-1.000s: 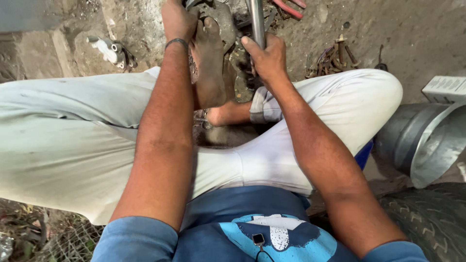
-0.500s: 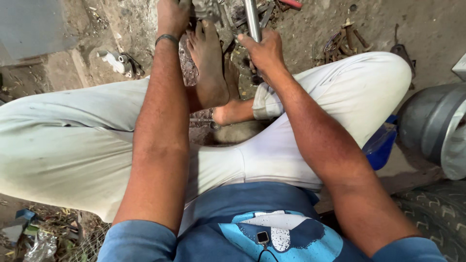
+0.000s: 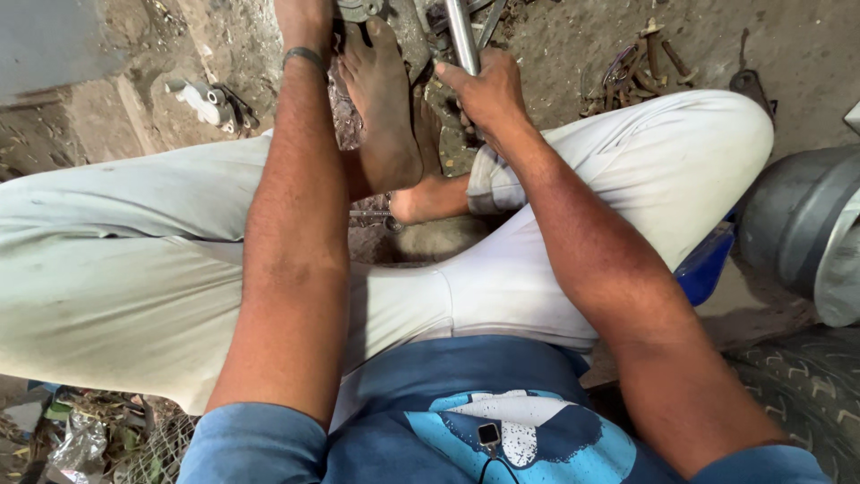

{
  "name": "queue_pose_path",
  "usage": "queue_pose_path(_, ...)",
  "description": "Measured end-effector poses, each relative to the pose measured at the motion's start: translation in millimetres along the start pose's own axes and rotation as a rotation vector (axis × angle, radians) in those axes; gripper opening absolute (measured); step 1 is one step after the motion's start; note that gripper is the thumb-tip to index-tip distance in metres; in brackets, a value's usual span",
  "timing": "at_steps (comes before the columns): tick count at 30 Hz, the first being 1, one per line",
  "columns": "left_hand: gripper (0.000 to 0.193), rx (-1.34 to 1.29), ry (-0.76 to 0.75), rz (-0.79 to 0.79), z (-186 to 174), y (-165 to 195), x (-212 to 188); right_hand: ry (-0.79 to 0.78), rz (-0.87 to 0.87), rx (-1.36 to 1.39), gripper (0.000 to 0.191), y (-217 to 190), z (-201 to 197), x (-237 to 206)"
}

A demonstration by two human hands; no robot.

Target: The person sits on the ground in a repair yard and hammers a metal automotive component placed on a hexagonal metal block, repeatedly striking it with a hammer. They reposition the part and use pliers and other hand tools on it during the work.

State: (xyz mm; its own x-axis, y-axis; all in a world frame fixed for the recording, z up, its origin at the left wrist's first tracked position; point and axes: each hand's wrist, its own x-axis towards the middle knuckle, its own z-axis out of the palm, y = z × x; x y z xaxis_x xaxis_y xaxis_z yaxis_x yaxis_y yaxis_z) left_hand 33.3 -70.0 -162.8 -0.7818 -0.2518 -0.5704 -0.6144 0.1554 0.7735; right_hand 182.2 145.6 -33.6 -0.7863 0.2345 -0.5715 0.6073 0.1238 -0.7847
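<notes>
Compared with half a second ago, both arms sit a little lower and more to the right in the head view, and the round grey metal drum (image 3: 806, 235) at the right shows more of its side; the hands themselves keep the same places, so the work looks steady and not finished.

The right hand (image 3: 484, 94) is closed around a shiny, smooth steel rod (image 3: 461, 31), which rises to the far edge of the picture. The left hand (image 3: 305, 20) is cut by the far edge, so I cannot tell whether it is wide or closed; it reaches to a dull grey metal part (image 3: 360, 9), just beside the toes of a bare foot (image 3: 383, 108). This foot lies between the two forearms and seems to press on the parts on the ground. A thin dark metal bracelet (image 3: 306, 57) goes around the left wrist.

The person sits cross-legged in pale, soft cotton trousers (image 3: 134, 242) and a blue shirt with a light blue print (image 3: 502, 439). The earth floor (image 3: 555, 45) is rough, dusty and brown. Rusty iron scraps (image 3: 647, 56) lie far right, a small white plastic piece (image 3: 204, 97) far left, and a dark rubber tyre with tread pattern (image 3: 806, 394) near right.
</notes>
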Motion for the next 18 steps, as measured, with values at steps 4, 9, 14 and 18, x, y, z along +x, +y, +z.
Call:
queue_pose_path(4,0.042,-0.080,-0.077,-0.131,-4.0,-8.4,4.7,-0.009,0.049,-0.066,0.025,-2.6,1.9,-1.5)
queue_pose_path(9,0.044,0.189,0.042,0.121,3.3,-16.7,1.1,-0.014,-0.004,-0.104,0.025,-0.5,2.5,-0.8)
queue_pose_path(14,0.045,0.495,0.121,0.131,3.7,-11.1,-6.2,-0.011,0.020,-0.064,0.026,1.6,3.2,0.0)
queue_pose_path(18,0.045,0.509,0.075,0.145,2.9,-5.6,-11.2,-0.009,0.053,-0.017,0.025,3.6,3.3,2.0)
